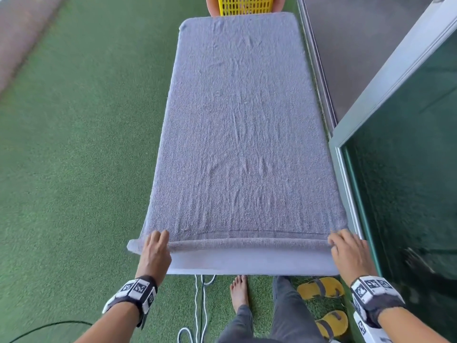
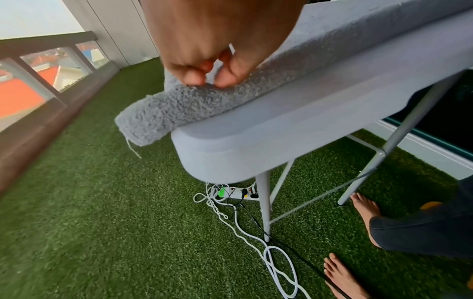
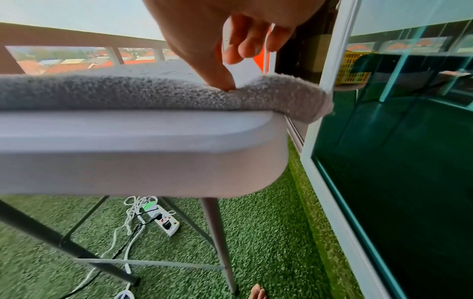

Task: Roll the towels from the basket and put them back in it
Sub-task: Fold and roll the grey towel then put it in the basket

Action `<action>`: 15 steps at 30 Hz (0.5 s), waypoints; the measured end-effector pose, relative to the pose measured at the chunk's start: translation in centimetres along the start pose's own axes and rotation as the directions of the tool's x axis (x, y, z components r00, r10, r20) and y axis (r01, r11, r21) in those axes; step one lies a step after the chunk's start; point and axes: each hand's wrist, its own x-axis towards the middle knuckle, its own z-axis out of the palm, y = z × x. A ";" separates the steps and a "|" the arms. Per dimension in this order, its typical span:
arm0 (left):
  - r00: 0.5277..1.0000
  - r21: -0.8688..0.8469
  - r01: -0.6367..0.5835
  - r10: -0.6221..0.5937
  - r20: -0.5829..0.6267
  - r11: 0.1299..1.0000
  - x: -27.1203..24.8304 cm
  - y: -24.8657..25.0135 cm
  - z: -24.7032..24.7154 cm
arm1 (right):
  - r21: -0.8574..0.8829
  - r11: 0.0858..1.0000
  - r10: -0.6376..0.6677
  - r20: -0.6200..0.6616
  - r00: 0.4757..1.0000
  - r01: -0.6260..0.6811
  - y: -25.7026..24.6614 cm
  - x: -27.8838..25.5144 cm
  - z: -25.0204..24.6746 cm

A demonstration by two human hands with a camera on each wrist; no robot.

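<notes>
A grey towel [image 1: 237, 120] lies spread lengthwise over the white folding table [image 1: 247, 264], and its near edge is turned over into a thin roll [image 1: 247, 243]. My left hand [image 1: 157, 245] sits at the roll's left end, thumb and fingertips pinching the terry [image 2: 179, 105] where it overhangs the table corner [image 2: 230, 153]. At the right end my right hand [image 1: 342, 243] holds the roll [image 3: 281, 97], thumb pressed on its near side and fingers curled over the far side. The yellow basket [image 1: 244, 6] stands beyond the table's far end, partly hidden by the towel.
A glass sliding door with a white frame [image 1: 395, 157] runs close along the table's right side. Green artificial turf [image 1: 74, 144] surrounds the table. A power strip with tangled cables [image 2: 240, 194] lies under it. Yellow sandals [image 1: 321, 288] and my bare feet are at the near end.
</notes>
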 end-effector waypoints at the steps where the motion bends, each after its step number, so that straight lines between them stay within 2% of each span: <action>1: 1.000 -0.019 -0.002 0.002 0.011 1.000 -0.3 0.2 0.3 | 0.027 0.999 -0.022 0.009 1.000 0.021 -0.2 -0.1 0.4; 5: 0.999 0.018 -0.027 0.026 0.023 0.999 -1.5 -0.3 1.1 | 0.055 0.997 -0.059 0.036 0.998 0.057 0.0 -1.0 1.6; 8: 0.998 -0.024 -0.050 0.049 -0.034 0.998 -0.9 -0.9 1.0 | 0.098 0.995 0.010 0.027 1.000 -0.013 0.5 -0.5 1.6; 10: 0.999 -0.022 -0.053 0.053 -0.003 0.998 -0.4 -1.2 0.5 | 0.138 0.989 0.057 0.028 0.998 -0.061 0.7 0.0 1.5; 13: 0.995 0.025 -0.021 0.018 0.095 0.999 0.3 -1.2 -0.4 | 0.052 0.997 0.060 0.086 0.994 -0.064 0.7 0.5 0.8; 15: 0.996 0.029 0.002 -0.004 0.093 1.000 0.9 -0.9 -0.8 | -0.008 0.998 0.068 0.113 0.991 -0.068 0.5 0.8 0.1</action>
